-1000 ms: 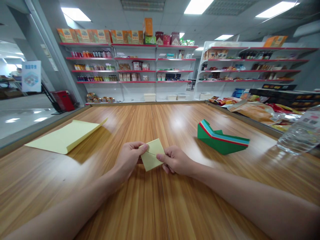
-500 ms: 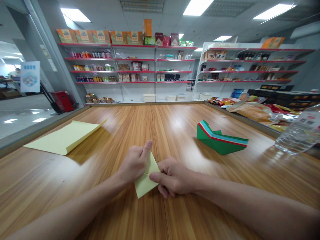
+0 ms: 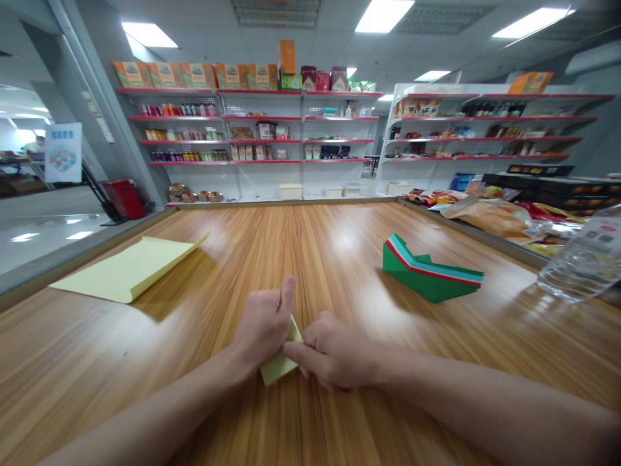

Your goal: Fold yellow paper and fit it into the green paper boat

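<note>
A small piece of folded yellow paper is held between my two hands, just above the near part of the wooden table. My left hand is closed on its left side with the thumb pointing up. From the right, my right hand pinches the paper, its thumb lying across the top. Most of the paper is hidden behind the fingers, so its folds cannot be made out. To the right stands a folded green paper boat with red, white and blue stripes.
A larger yellow sheet with a curled edge lies on the table at left. A clear plastic bottle stands at the right edge, near snack packets. Stocked shelves line the back.
My hands have come closer together and the right one has tilted over. Less of the folded paper shows between them now. The boat and the larger sheet have stayed put.
</note>
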Demonstrator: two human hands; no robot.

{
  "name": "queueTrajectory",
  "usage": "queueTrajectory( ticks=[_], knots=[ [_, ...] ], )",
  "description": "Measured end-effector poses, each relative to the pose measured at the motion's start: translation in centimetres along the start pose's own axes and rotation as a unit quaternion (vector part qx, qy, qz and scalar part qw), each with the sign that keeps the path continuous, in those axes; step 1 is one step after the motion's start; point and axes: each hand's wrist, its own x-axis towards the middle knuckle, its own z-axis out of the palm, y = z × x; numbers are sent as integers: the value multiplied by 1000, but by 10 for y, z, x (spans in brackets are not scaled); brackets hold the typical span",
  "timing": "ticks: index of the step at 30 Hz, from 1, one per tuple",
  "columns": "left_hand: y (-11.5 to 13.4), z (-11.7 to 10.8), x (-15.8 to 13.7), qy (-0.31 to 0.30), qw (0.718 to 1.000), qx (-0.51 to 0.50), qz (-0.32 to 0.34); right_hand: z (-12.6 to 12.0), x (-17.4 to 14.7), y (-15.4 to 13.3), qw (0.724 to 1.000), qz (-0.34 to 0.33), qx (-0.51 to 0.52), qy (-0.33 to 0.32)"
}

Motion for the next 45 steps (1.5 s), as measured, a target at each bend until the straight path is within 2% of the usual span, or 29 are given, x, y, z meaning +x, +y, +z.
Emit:
queueTrajectory(
  ticks=[2,5,9,12,14,18,20,24,26,30,32,34,39,41,45],
  knots=[
    [2,4,-2,-22,998,-49,-38,-1,-3,-3,999,-16,30,-33],
    [6,6,-4,-55,991,-102,-60,0,-6,-7,995,-76,42,-41],
    [11,5,-6,-89,979,-165,-77,3,-8,-8,990,-129,50,-31],
    [10,4,-7,-81,981,-161,-71,5,-7,-6,987,-157,14,3],
    [11,4,-7,-74,983,-157,-67,5,-7,-6,986,-167,-5,19],
    [15,3,-8,-107,972,-193,-78,5,-9,-11,987,-159,36,-14],
    [17,2,-6,-93,973,-196,-76,6,-9,-8,988,-148,49,-4],
    [5,-3,2,5,977,-191,-92,4,-3,9,991,-85,76,68],
    [-6,-6,7,1,958,-257,-124,0,1,19,986,-40,112,118],
    [-25,-8,14,-125,871,-443,-170,-6,10,30,959,32,200,198],
    [-27,-5,14,-126,846,-489,-169,-7,14,34,953,47,224,197],
    [-26,-1,13,-106,841,-504,-166,-8,16,37,955,45,227,186],
    [-24,3,9,-113,852,-482,-169,-8,14,39,968,26,193,156],
    [-24,1,9,-110,874,-446,-158,-10,12,37,974,25,163,153],
    [-22,-5,9,-116,931,-325,-120,-14,10,33,969,25,141,202]
  ],
)
